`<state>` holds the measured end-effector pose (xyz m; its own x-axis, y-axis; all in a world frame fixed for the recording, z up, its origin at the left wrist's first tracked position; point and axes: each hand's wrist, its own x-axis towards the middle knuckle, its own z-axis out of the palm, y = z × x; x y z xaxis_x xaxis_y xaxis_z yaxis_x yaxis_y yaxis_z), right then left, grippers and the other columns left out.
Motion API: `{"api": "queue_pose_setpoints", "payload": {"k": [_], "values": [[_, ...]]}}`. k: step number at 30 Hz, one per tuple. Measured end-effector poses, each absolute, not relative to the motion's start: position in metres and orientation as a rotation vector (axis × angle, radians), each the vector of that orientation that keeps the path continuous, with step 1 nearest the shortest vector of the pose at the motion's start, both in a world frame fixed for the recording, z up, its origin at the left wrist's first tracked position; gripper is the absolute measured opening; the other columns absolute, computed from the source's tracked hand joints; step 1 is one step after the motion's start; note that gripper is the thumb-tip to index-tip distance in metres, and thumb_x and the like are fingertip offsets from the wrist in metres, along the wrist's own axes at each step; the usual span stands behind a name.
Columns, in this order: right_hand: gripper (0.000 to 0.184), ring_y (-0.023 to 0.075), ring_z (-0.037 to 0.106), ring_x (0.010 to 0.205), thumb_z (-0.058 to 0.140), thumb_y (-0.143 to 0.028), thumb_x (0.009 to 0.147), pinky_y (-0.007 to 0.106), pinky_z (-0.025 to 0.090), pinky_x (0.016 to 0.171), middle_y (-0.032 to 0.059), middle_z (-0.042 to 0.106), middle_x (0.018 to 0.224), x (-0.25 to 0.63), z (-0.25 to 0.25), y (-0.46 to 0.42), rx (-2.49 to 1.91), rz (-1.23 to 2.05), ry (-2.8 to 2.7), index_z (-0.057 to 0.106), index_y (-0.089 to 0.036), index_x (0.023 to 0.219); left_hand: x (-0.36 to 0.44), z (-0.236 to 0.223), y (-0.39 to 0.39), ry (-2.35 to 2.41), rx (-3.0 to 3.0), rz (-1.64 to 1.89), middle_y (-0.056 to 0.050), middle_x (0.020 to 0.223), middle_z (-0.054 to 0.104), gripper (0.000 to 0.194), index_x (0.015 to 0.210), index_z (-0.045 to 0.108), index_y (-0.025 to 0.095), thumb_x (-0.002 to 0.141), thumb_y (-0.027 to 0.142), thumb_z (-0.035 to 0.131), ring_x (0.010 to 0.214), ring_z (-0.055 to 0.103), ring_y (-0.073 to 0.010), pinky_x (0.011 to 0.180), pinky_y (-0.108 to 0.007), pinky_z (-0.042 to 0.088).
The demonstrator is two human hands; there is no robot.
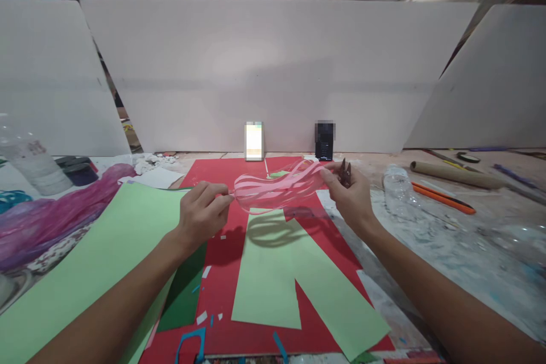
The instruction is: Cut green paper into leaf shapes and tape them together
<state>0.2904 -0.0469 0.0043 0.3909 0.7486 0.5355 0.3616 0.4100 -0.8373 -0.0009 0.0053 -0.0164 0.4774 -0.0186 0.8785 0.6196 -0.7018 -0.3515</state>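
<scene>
My left hand (203, 211) pinches one end of a bundle of pink paper strips (277, 186). My right hand (352, 193) pinches the other end, and the strips bow outward between both hands above the table. The right hand also grips a pair of dark-handled scissors (345, 173), points up. Under the strips lies a red sheet (226, 273) with a light green cut piece (277, 278) on it.
A large light green sheet (98, 261) and a dark green sheet (185, 290) lie at left, with a purple plastic bag (51, 216) and a plastic bottle (32, 165). At right are another bottle (398, 190), a cardboard tube (452, 174), orange pencils (443, 198). White boards stand behind.
</scene>
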Motion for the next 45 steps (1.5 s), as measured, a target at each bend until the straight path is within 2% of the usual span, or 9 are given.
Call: {"api": "queue_pose_setpoints", "payload": {"k": [5,9,21,30,37,45], "values": [[0.021,0.0071,0.033,0.043,0.066,-0.036,0.075,0.021,0.027,0.041,-0.0068,0.039,0.048,0.2912,0.0047,-0.0476,-1.226,0.315,-1.263,0.062,-0.016,0.077,-0.001,-0.0154,0.0049,-0.488,-2.057,-1.215,-0.001,0.075,0.065,0.024,0.078,0.052,0.023,0.071,0.002,0.061,0.063,0.052,-0.015,0.059,-0.027,0.042],[0.019,0.0073,0.032,0.04,0.064,-0.035,0.075,0.021,0.024,0.038,-0.0068,0.039,0.045,0.2936,0.0029,-0.0457,-1.225,0.389,-1.202,0.06,-0.017,0.072,-0.001,-0.0161,0.0055,-0.479,-2.055,-1.218,-0.002,0.074,0.064,0.026,0.079,0.052,0.023,0.069,0.002,0.062,0.064,0.052,-0.0158,0.058,-0.027,0.042],[0.029,0.0052,0.027,0.033,0.065,-0.029,0.071,0.02,0.017,0.031,-0.0096,0.031,0.04,0.2871,0.0093,-0.0486,-1.133,0.762,-1.038,0.041,-0.021,0.057,-0.0025,-0.0205,0.01,-0.54,-2.104,-1.198,-0.003,0.079,0.063,0.026,0.085,0.054,0.022,0.071,0.001,0.059,0.069,0.053,-0.0168,0.061,-0.027,0.043],[0.032,0.0047,0.025,0.034,0.069,-0.027,0.069,0.02,0.014,0.033,-0.0091,0.031,0.04,0.2881,0.0103,-0.0482,-1.073,0.921,-0.958,0.041,-0.02,0.055,-0.0034,-0.0207,0.0115,-0.557,-2.124,-1.185,-0.004,0.08,0.062,0.027,0.086,0.053,0.022,0.071,0.0,0.058,0.071,0.053,-0.0178,0.062,-0.028,0.043],[0.035,0.004,0.023,0.036,0.072,-0.029,0.069,0.019,0.016,0.034,-0.0089,0.033,0.042,0.2894,0.0058,-0.046,-1.037,0.996,-0.91,0.042,-0.019,0.055,-0.0045,-0.0224,0.0138,-0.588,-2.148,-1.179,-0.003,0.079,0.063,0.026,0.085,0.054,0.021,0.071,-0.001,0.057,0.071,0.054,-0.0179,0.062,-0.028,0.044],[0.032,0.0047,0.027,0.034,0.07,-0.035,0.071,0.018,0.016,0.032,-0.0096,0.033,0.044,0.2881,0.0067,-0.0478,-1.13,0.953,-0.982,0.043,-0.02,0.063,-0.0035,-0.0236,0.0131,-0.594,-2.154,-1.155,-0.003,0.081,0.065,0.025,0.086,0.055,0.021,0.072,0.0,0.056,0.072,0.055,-0.018,0.062,-0.028,0.044]]}}
